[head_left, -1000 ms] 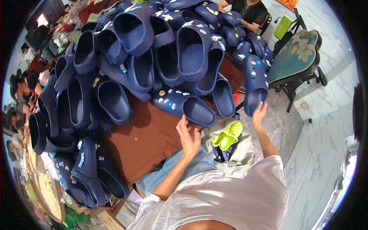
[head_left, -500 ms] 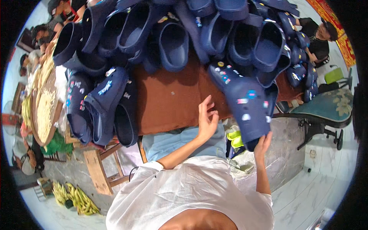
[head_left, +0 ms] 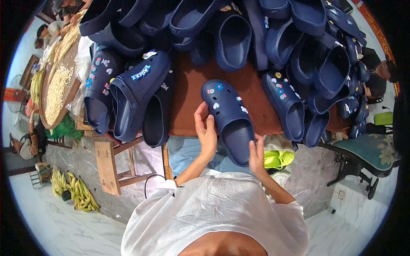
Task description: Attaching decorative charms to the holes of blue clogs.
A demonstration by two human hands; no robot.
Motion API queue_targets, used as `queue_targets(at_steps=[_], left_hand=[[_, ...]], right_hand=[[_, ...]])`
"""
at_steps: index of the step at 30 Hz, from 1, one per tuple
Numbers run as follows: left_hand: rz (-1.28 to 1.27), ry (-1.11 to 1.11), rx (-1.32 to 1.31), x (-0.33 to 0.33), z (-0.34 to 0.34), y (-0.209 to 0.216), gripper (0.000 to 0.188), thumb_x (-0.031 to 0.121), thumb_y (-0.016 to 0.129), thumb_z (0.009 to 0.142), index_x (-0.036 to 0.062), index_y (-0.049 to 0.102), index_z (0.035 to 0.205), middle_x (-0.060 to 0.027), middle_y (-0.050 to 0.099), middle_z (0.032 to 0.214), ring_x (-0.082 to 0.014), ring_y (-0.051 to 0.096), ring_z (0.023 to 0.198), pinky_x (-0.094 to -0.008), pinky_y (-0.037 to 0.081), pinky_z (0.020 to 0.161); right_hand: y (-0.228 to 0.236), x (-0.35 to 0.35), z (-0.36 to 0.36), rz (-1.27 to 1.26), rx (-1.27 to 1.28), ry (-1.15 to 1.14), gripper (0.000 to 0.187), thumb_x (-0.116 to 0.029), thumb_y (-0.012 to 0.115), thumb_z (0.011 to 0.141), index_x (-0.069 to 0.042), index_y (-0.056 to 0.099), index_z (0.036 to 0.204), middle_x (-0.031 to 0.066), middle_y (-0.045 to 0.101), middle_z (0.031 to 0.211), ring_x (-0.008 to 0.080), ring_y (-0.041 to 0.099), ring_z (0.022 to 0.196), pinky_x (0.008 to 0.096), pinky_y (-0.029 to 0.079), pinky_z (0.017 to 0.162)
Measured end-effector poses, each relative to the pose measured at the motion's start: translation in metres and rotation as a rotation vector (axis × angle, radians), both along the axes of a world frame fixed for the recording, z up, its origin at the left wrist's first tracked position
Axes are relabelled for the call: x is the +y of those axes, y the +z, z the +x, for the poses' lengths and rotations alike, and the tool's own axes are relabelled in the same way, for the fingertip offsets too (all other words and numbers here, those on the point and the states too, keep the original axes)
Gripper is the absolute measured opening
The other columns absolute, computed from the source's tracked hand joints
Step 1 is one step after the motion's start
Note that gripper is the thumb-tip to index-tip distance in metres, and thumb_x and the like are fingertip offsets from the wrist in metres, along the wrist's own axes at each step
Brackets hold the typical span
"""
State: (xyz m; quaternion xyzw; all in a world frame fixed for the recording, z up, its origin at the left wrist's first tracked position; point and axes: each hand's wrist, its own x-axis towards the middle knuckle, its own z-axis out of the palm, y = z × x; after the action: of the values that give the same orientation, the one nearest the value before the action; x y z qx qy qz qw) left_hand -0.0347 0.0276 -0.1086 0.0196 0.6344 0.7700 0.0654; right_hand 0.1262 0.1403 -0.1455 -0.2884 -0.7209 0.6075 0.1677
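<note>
A navy clog (head_left: pixel 235 135) with small coloured charms on its toe is in front of my body, toe pointing away from me, over the near edge of the brown cloth. My right hand (head_left: pixel 259 158) grips it at the heel, thumb along the rim. My left hand (head_left: pixel 206 135) is at its left side, thumb against the edge and fingers partly hidden. To the right lies another charmed navy clog (head_left: pixel 285 104). On the left, a navy clog with a blue-and-white charm (head_left: pixel 139 91) rests beside several more.
The brown cloth (head_left: pixel 188 96) covers the table, with navy clogs heaped at its far side. Lime-green clogs (head_left: pixel 279 159) are below on the right. A wooden stool (head_left: pixel 106 164) and a flat basket (head_left: pixel 47 121) of pale pieces are left; an office chair (head_left: pixel 367 149) is right. People sit farther off.
My right hand has brought the clog left from beside the right-hand clogs to before my body. My left hand has moved to its side. The view has shifted.
</note>
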Motion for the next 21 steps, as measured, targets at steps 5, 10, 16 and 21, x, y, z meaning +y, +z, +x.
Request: queue_targets(at_steps=[5,10,16,21], left_hand=[[-0.081,0.040,0.112,-0.013,-0.020,0.004,0.038,0.005,0.046,0.099,-0.0006,0.047,0.136,-0.0125,0.051,0.137,-0.0211,0.047,0.129,-0.0332,0.034,0.111],[-0.143,-0.005,0.153,-0.029,-0.036,0.005,0.035,0.004,0.047,0.099,-0.0007,0.049,0.134,-0.0124,0.052,0.136,-0.0216,0.050,0.127,-0.0336,0.036,0.110],[-0.240,0.100,0.289,-0.031,-0.009,0.029,0.031,0.005,0.049,0.098,-0.0012,0.053,0.129,-0.0133,0.053,0.130,-0.0201,0.052,0.119,-0.0314,0.040,0.102],[-0.220,-0.097,0.478,-0.035,0.030,0.022,0.022,-0.002,0.050,0.093,-0.0014,0.055,0.114,-0.0151,0.050,0.121,-0.0192,0.051,0.109,-0.0296,0.041,0.095]], right_hand=[[0.013,-0.014,-0.023,-0.181,-0.045,0.192,0.037,-0.021,0.048,0.104,0.000,0.041,0.134,0.0130,0.056,0.113,0.0191,0.054,0.104,0.0312,0.043,0.092],[0.015,0.014,-0.037,0.013,-0.136,0.440,0.033,-0.019,0.050,0.103,-0.002,0.047,0.130,0.0094,0.061,0.104,0.0156,0.059,0.091,0.0289,0.048,0.080],[0.044,0.052,-0.105,0.135,-0.107,0.286,0.026,-0.016,0.056,0.099,-0.002,0.057,0.120,0.0118,0.061,0.111,0.0212,0.064,0.090,0.0327,0.051,0.074],[0.053,0.047,-0.159,0.330,0.105,0.326,0.025,-0.012,0.059,0.095,-0.003,0.058,0.119,0.0131,0.059,0.111,0.0274,0.065,0.094,0.0377,0.053,0.075]])
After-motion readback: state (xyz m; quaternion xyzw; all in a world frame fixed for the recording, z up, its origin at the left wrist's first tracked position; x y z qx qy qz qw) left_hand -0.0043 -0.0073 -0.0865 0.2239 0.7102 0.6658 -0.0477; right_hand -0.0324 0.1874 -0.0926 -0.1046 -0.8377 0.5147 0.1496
